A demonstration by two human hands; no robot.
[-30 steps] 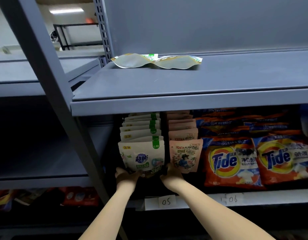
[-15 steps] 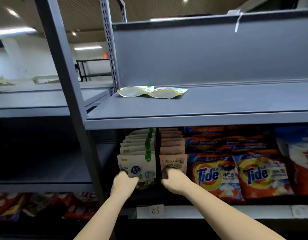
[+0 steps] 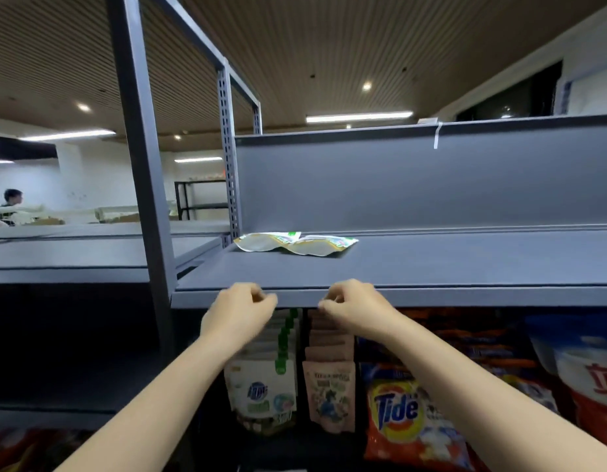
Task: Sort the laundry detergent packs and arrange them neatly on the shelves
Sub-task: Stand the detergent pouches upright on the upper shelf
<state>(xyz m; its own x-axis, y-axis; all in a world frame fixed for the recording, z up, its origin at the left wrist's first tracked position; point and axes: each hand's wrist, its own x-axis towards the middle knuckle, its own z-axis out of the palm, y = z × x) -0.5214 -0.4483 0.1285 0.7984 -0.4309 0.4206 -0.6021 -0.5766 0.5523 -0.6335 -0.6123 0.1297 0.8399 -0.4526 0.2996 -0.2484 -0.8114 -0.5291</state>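
Both hands have risen from the lower packs (image 3: pixel 261 396), left hand (image 3: pixel 239 313) and right hand (image 3: pixel 358 308) curled empty before the shelf edge (image 3: pixel 465 296).

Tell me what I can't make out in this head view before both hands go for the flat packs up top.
- Head view: both hands, left hand and right hand, are motion-blurred; fingers curled, apparently empty.
- Flat pale foil packs on the grey metal upper shelf: count unclear, they overlap; print too small.
- White-and-green pouch row: back ones hidden by the shelf edge and left hand.
- Orange Tide bag: cut off by the bottom edge.
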